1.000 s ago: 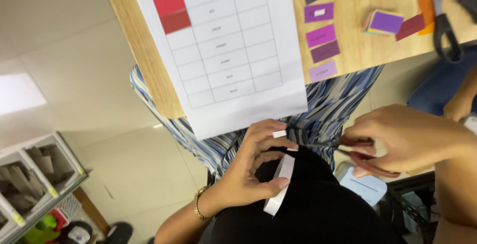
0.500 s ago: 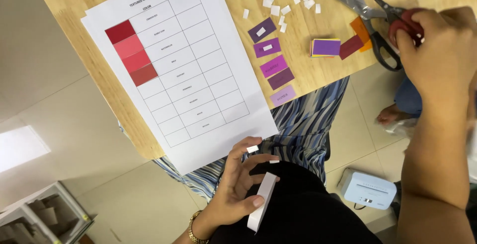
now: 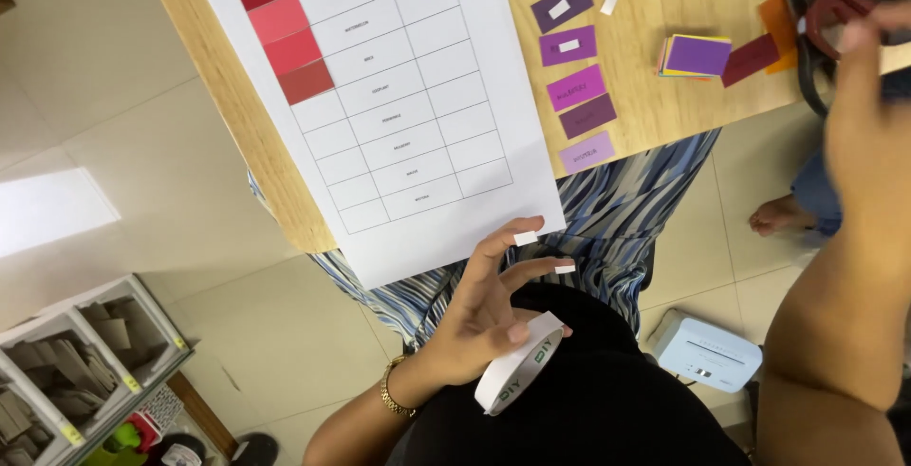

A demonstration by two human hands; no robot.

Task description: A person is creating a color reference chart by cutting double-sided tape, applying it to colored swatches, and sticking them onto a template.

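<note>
My left hand (image 3: 484,309) sits over my lap, fingers spread wide, with the tape roll (image 3: 518,376) pinned under the thumb and two small tape bits (image 3: 525,237) stuck on the fingertips. My right hand (image 3: 868,96), at two o'clock, closes on the red-handled scissors (image 3: 835,10), though blur hides the exact grip. I judge the tape bits could fold onto themselves or catch the sheet (image 3: 399,96) edge, since that paper overhangs the table (image 3: 237,115) just at twelve o'clock of my fingers. The roll looks loosely held and could slip to the floor. Swinging the scissors might scatter the purple swatches (image 3: 581,86) or the card stack (image 3: 696,55) lying near them. The table is pale wood; below it is a tiled floor (image 3: 114,96), a white box (image 3: 707,352) at four o'clock, and bins (image 3: 66,362) at eight o'clock.
</note>
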